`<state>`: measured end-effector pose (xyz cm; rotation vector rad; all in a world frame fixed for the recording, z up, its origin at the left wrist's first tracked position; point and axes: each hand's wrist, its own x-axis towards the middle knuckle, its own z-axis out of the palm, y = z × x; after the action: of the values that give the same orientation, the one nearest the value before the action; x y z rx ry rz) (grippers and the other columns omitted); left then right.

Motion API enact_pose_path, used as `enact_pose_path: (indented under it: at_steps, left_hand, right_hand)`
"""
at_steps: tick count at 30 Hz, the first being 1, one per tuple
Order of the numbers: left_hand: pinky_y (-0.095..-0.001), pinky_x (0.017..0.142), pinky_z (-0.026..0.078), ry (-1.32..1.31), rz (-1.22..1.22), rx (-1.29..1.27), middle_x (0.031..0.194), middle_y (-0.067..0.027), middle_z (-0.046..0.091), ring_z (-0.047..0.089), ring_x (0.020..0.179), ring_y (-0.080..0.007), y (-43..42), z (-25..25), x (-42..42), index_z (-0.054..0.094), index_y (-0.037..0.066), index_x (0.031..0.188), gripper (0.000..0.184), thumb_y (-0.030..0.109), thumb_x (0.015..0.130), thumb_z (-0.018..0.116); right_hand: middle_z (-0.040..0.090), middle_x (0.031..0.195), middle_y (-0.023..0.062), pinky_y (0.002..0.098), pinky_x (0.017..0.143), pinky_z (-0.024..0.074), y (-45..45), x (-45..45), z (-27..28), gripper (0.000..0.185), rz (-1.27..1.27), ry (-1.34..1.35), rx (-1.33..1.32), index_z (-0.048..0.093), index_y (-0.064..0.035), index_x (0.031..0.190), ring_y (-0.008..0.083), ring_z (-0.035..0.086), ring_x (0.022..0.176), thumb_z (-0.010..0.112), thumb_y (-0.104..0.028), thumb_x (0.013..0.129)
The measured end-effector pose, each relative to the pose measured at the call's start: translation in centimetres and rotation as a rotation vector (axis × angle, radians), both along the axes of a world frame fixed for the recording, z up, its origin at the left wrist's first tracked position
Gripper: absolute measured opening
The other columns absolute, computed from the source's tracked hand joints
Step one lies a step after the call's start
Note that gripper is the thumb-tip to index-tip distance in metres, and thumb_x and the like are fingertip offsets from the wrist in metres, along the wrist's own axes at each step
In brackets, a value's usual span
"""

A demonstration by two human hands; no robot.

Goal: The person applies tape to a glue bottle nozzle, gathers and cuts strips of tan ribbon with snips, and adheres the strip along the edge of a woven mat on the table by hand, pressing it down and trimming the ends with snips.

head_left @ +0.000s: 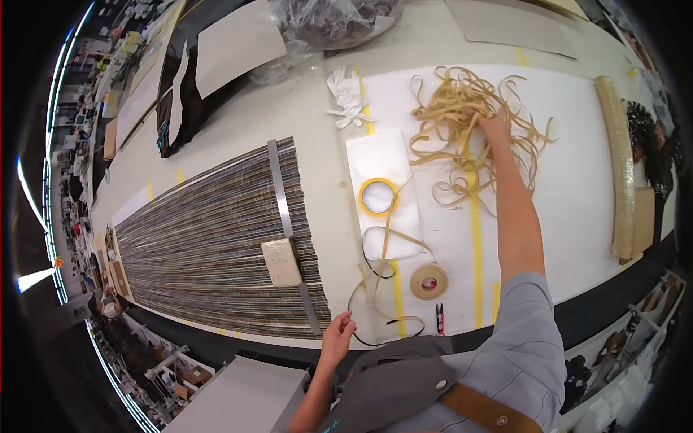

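My right hand reaches into a tangled heap of tan ribbon, its fingers closed on some strands; the fingertips are partly hidden among the loops. Near the table's front edge my left hand hovers with loosely bent fingers, and I see nothing held in it. A thin black-and-tan strip curves just beside those fingers. Between the hands lie a yellow tape roll on a white pad and a wound roll of tan tape. Pens lie close to my body.
Many long striped strips spread out leftward under a metal bar and a wrapped block. White gloves lie beyond the pad. A long wrapped roll borders the right side; a plastic bag sits at the back.
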<state>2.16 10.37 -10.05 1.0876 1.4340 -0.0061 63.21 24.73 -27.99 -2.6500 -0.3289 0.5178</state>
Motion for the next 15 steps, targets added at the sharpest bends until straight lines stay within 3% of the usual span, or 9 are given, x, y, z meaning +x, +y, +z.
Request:
enact_pose_path:
  at_steps: [2, 3, 5, 6, 8, 9, 11, 13, 15]
  left_hand:
    - [-0.0264, 0.079, 0.047, 0.026, -0.028, 0.012, 0.092, -0.0056, 0.061, 0.058, 0.085, -0.0116, -0.1, -0.1, 0.1, 0.053, -0.004, 0.126, 0.039, 0.014, 0.091, 0.058]
    - [-0.0265, 0.079, 0.047, 0.040, -0.055, 0.027, 0.092, -0.0056, 0.061, 0.058, 0.085, -0.0116, -0.1, -0.1, 0.2, 0.052, -0.004, 0.126, 0.040, 0.014, 0.091, 0.059]
    - [-0.0267, 0.081, 0.048, 0.042, -0.063, 0.033, 0.094, -0.0064, 0.062, 0.059, 0.088, -0.0127, 0.8, 0.7, 1.2, 0.050, -0.004, 0.127, 0.041, 0.013, 0.091, 0.060]
    - [-0.0270, 0.083, 0.048, 0.041, -0.058, 0.031, 0.096, -0.0073, 0.062, 0.060, 0.090, -0.0138, 1.1, 1.0, 1.8, 0.049, -0.005, 0.128, 0.043, 0.011, 0.091, 0.061]
    - [-0.0282, 0.082, 0.048, 0.036, -0.084, 0.096, 0.099, -0.0081, 0.062, 0.060, 0.089, -0.0148, 1.9, 1.0, 3.1, 0.047, -0.004, 0.130, 0.049, 0.013, 0.088, 0.064]
    - [-0.0294, 0.081, 0.048, 0.036, -0.115, 0.156, 0.101, -0.0089, 0.061, 0.059, 0.089, -0.0159, 2.7, 1.0, 4.0, 0.046, -0.002, 0.132, 0.055, 0.015, 0.085, 0.068]
    - [-0.0331, 0.087, 0.047, -0.034, -0.191, 0.313, 0.114, -0.0132, 0.056, 0.058, 0.099, -0.0212, 4.3, 1.6, 6.3, 0.038, 0.000, 0.138, 0.072, 0.014, 0.079, 0.075]
    - [-0.0365, 0.096, 0.044, -0.126, -0.270, 0.467, 0.127, -0.0166, 0.046, 0.053, 0.113, -0.0267, 6.8, 2.6, 8.9, 0.029, 0.002, 0.143, 0.087, 0.014, 0.073, 0.080]
    - [-0.0425, 0.106, 0.037, -0.223, -0.336, 0.602, 0.141, -0.0180, 0.036, 0.043, 0.128, -0.0301, 10.0, 4.3, 11.8, 0.023, 0.003, 0.147, 0.100, 0.017, 0.068, 0.084]
  right_hand:
    - [0.032, 0.144, 0.0261, 0.0514, 0.100, 0.0401, 3.7, -5.4, 5.5, 0.082, 0.141, -0.006, -0.211, 0.039, -0.0060, 0.137, 0.0442, 0.038, 0.127, 0.074, -0.038, 0.069]
    - [0.032, 0.144, 0.0261, 0.0514, 0.100, 0.0401, 3.6, -5.9, 4.5, 0.082, 0.134, -0.001, -0.212, 0.039, -0.0060, 0.137, 0.0442, 0.038, 0.127, 0.074, -0.038, 0.069]
    - [0.048, 0.130, 0.0284, 0.0463, 0.092, 0.0473, 4.3, -7.1, 1.5, 0.051, 0.409, -0.197, -0.131, 0.054, 0.0014, 0.119, 0.0422, 0.051, 0.116, 0.069, -0.019, 0.075]
    - [0.048, 0.130, 0.0284, 0.0463, 0.092, 0.0473, 4.1, -7.1, 0.7, 0.051, 0.411, -0.204, -0.123, 0.054, 0.0014, 0.119, 0.0422, 0.051, 0.116, 0.069, -0.019, 0.075]
    - [0.062, 0.104, 0.0287, 0.0428, 0.083, 0.0501, 1.7, -6.9, 0.0, 0.026, 0.396, 0.058, 0.044, 0.060, 0.0060, 0.098, 0.0396, 0.060, 0.100, 0.063, -0.007, 0.076]
    - [0.062, 0.104, 0.0287, 0.0428, 0.083, 0.0501, 0.6, -7.5, 1.7, 0.026, 0.391, 0.049, 0.046, 0.060, 0.0060, 0.098, 0.0396, 0.060, 0.100, 0.063, -0.007, 0.076]
    - [0.064, 0.085, 0.0275, 0.0424, 0.080, 0.0496, -2.5, -9.0, 6.7, 0.021, 0.551, 0.129, 0.163, 0.061, 0.0068, 0.092, 0.0394, 0.063, 0.088, 0.062, -0.004, 0.074]
    - [0.065, 0.089, 0.0261, 0.0422, 0.078, 0.0493, -5.4, -11.6, 15.9, 0.023, 0.749, 0.310, 0.089, 0.059, 0.0074, 0.094, 0.0386, 0.063, 0.088, 0.059, -0.005, 0.075]
    - [0.065, 0.088, 0.0247, 0.0427, 0.076, 0.0485, -8.1, -14.0, 21.2, 0.022, 0.919, 0.343, 0.020, 0.060, 0.0078, 0.093, 0.0387, 0.063, 0.085, 0.058, -0.006, 0.075]
